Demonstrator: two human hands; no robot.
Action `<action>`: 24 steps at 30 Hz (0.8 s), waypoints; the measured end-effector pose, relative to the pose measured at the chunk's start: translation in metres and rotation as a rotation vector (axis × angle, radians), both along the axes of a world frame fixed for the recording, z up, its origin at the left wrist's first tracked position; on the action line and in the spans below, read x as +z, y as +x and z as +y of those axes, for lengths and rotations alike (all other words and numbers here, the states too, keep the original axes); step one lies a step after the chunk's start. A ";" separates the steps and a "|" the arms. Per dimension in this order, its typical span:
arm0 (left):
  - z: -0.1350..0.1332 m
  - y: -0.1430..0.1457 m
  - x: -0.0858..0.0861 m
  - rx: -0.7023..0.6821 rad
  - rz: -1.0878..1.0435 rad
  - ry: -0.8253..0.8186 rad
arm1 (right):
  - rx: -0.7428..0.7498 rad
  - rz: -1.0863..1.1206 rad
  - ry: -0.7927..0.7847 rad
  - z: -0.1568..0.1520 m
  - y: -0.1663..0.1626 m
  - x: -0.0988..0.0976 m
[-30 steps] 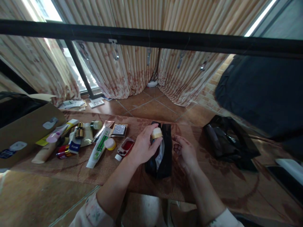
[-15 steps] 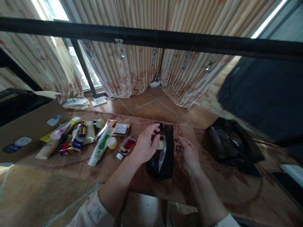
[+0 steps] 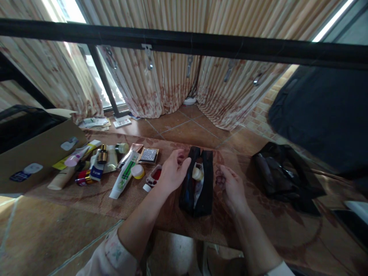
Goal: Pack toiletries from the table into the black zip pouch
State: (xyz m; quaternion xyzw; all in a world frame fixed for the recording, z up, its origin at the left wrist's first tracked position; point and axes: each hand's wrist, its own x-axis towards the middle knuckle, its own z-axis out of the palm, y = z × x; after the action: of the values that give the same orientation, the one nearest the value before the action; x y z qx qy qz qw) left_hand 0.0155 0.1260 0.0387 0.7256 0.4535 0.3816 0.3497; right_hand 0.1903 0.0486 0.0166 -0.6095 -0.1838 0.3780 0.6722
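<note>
A black zip pouch (image 3: 207, 191) stands on the brown patterned cloth in front of me, its top slit parted. Inside lies a small jar with a pale yellow lid (image 3: 197, 173), above some whitish and bluish things I cannot make out. My left hand (image 3: 173, 172) is just left of the pouch, thumb apart from the fingers, holding nothing. On the pouch's other side is my right hand (image 3: 232, 187), its fingers loosely bent and nothing visible in them; a narrow gap separates it from the black fabric. A red-windowed case (image 3: 156, 174) is partly hidden behind my left hand.
Left of my hands lie a green-and-white tube (image 3: 124, 176), a yellow-and-white jar (image 3: 138, 171), a glittery compact (image 3: 149, 155) and several cosmetics. A cardboard box (image 3: 51, 153) stands far left. A dark sheer bag (image 3: 283, 176) lies right. A black rail (image 3: 184, 40) crosses overhead.
My left hand has drawn back leftward from the pouch's opening, uncovering the pale-lidded jar inside. My right hand has shifted slightly right. The view has moved a little.
</note>
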 end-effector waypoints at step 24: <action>0.003 -0.006 -0.004 -0.077 0.027 -0.014 | 0.037 -0.307 0.196 0.007 -0.006 0.002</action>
State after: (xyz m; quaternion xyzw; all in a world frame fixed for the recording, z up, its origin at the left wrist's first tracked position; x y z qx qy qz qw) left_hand 0.0092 0.1294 0.0342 0.7449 0.4327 0.3550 0.3632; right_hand 0.1847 0.0553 0.0185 -0.5883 -0.3313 0.2731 0.6852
